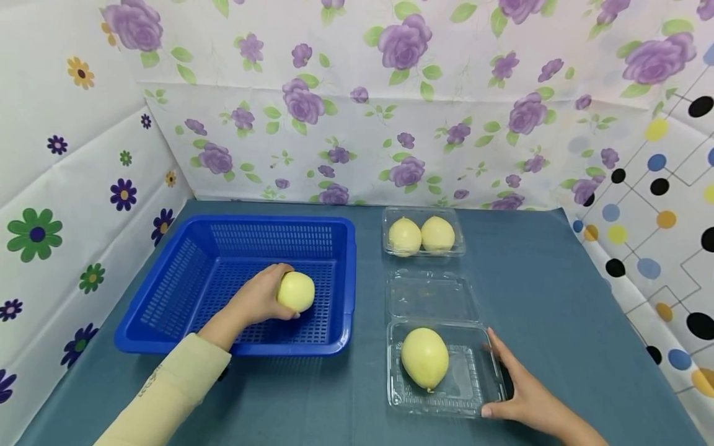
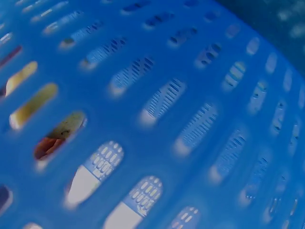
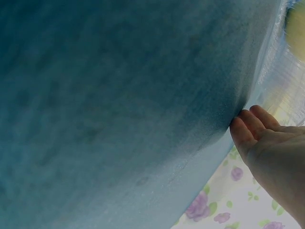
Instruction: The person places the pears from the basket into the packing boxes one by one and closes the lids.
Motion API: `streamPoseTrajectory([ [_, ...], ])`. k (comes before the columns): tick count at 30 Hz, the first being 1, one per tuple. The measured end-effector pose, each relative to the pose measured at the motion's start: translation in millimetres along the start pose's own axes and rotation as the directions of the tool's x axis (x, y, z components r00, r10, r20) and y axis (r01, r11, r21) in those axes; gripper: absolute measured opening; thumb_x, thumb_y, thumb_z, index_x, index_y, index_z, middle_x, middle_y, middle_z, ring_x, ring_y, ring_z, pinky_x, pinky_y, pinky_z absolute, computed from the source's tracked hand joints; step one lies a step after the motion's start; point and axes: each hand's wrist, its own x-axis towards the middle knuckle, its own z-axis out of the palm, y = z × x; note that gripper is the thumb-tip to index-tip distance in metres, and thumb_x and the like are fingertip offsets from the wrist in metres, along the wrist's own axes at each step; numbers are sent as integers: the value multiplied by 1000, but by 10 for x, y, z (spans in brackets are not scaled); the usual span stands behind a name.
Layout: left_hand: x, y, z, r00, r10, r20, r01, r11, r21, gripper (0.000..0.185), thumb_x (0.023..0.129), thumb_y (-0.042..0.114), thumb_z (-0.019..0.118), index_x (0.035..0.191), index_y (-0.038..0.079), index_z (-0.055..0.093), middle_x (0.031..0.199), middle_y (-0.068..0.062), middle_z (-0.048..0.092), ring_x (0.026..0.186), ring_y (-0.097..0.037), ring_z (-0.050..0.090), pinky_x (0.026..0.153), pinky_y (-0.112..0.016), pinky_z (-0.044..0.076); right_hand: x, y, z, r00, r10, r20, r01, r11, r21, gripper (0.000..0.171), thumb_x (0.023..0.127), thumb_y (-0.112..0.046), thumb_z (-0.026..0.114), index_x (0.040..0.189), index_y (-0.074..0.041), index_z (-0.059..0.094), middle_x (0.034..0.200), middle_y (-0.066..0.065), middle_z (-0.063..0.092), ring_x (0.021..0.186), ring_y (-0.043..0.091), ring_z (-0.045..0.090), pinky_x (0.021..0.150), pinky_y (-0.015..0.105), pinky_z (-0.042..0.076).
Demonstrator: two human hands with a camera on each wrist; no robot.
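A pale yellow lemon (image 1: 296, 291) is gripped by the left hand (image 1: 259, 299) inside the blue slotted basket (image 1: 167, 303), with the fingers curled round the fruit from its 9 o'clock side; the lemon is held just above or on the basket floor, which of the two cannot be told. The basket is set on the blue-green tablecloth (image 1: 558, 297) at roughly 9 o'clock from the table's middle. In the left wrist view only the blurred slotted wall of the basket (image 2: 190, 114) is seen, and through one slot a scrap of yellow and skin is glimpsed.

An open clear plastic clamshell box (image 1: 480, 396) is lain at about 5 o'clock from the basket, its lid (image 1: 429, 296) folded back flat toward 12 o'clock. A second lemon (image 1: 425, 358) is lain in its tray. The tray's 3 o'clock edge is touched by the right hand (image 1: 521, 390), the fingers straight and a little apart along the rim, the thumb at the near corner. In the right wrist view the fingertips (image 3: 245, 131) are seen side by side against the tablecloth (image 3: 119, 105) beside the clear plastic (image 3: 281, 71).

A closed clamshell box (image 1: 424, 235) with two lemons side by side inside is stood at 12 o'clock from the open one, well apart from both hands. The table is enclosed by flowered and dotted paper walls (image 1: 357, 93)
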Motion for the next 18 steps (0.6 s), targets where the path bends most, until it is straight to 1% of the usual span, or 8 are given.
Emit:
streamPoseTrajectory([
  [5, 3, -3, 3, 999, 20, -37, -20, 1000, -14, 79, 65, 23, 86, 129, -4, 47, 120, -22, 56, 103, -37, 57, 82, -55, 49, -4, 3, -3, 1000, -12, -8, 12, 1000, -2, 117, 74, -15, 80, 154, -14, -6, 146, 38, 22, 129, 63, 21, 85, 75, 33],
  [10, -6, 4, 5, 998, 33, -53, -35, 999, -34, 80, 66, 23, 86, 130, -5, 47, 122, -23, 56, 105, -38, 57, 84, -56, 48, -5, 8, -7, 1000, -2, -3, 2, 1000, 2, 117, 75, -15, 80, 154, -15, -7, 147, 37, 22, 129, 63, 21, 85, 76, 33],
  [18, -44, 18, 0, 996, 43, -83, -50, 995, -85, 80, 65, 20, 87, 130, -5, 47, 126, -25, 54, 108, -40, 56, 87, -55, 48, -4, 37, 1, 1000, -18, -12, 18, 1000, -18, 118, 74, -16, 81, 154, -14, -6, 146, 37, 24, 129, 62, 23, 85, 75, 33],
])
